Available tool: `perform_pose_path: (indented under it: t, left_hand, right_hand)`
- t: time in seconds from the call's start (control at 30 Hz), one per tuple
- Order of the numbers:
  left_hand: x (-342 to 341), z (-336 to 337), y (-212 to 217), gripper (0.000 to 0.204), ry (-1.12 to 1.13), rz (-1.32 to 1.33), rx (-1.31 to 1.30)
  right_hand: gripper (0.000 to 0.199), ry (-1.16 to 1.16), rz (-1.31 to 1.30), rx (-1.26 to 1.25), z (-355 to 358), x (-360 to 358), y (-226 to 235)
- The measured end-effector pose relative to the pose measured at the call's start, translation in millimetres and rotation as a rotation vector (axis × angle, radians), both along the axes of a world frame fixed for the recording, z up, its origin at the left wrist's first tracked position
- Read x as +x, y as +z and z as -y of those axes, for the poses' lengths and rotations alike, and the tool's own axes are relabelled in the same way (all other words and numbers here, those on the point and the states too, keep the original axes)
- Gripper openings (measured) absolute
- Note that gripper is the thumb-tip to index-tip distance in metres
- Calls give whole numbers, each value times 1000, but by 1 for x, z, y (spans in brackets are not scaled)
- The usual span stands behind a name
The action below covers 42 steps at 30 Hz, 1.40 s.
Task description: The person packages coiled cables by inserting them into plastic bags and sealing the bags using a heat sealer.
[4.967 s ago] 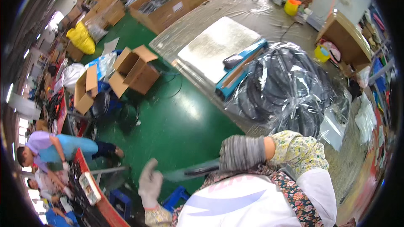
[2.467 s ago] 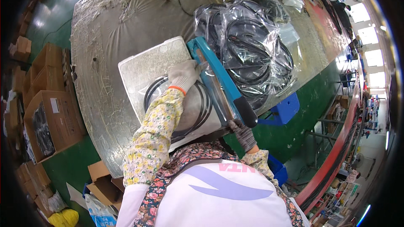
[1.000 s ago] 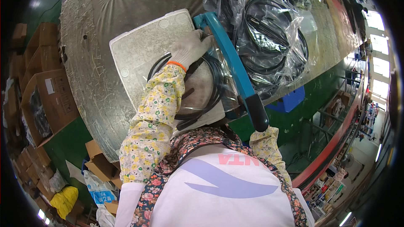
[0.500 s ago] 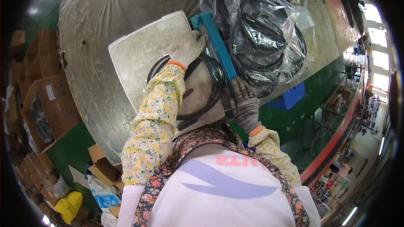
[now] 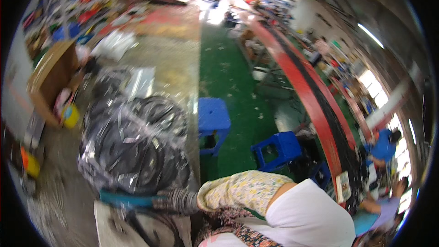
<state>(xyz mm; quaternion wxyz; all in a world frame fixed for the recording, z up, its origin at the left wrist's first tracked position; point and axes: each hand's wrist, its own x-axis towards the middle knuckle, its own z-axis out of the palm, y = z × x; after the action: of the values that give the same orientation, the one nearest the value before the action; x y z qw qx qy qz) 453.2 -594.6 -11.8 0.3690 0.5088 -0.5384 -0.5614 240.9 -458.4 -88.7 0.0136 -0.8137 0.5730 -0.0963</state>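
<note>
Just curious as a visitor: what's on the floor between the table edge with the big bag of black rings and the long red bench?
In the head view, two blue plastic stools stand on the green floor between the bag of black rings and the red bench.

I am looking over a workshop where a green floor (image 5: 228, 77) is running between a plastic-covered table (image 5: 178, 59) and a long red bench (image 5: 311, 96); two blue stools (image 5: 214, 119) are standing there, and ceiling lights (image 5: 370, 34) are glaring overhead.

Table (image 5: 178, 64), seemingly bagged black rings (image 5: 132, 151)
</note>
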Motion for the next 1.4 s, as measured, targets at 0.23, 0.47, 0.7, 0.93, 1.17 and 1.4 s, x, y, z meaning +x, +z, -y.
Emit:
perform_pose_path:
  t: [0.23, 0.47, 0.7, 0.93, 1.17, 1.4]
  left_hand:
    - [-20, -34, 8, 41, -42, 747, -903]
    - [-73, 6, -23, 52, -131, 878, -850]
    - [5, -27, -59, 62, -90, 1358, -511]
    - [-26, -17, 2, 74, -22, 1300, -141]
    - [-7, -34, -12, 76, 72, 1347, -32]
    - [-7, -36, -17, 76, 269, 1445, -112]
  right_hand:
    - [87, -46, 156, 173, -7, -9, 34]
    - [85, -20, 220, 203, 0, -7, 35]
    - [48, -87, 372, 228, 14, 13, 43]
    - [51, 25, 282, -12, 5, -18, 57]
    - [70, 70, 332, 98, 1, -12, 55]
    - [75, 77, 223, 130, 5, -7, 58]
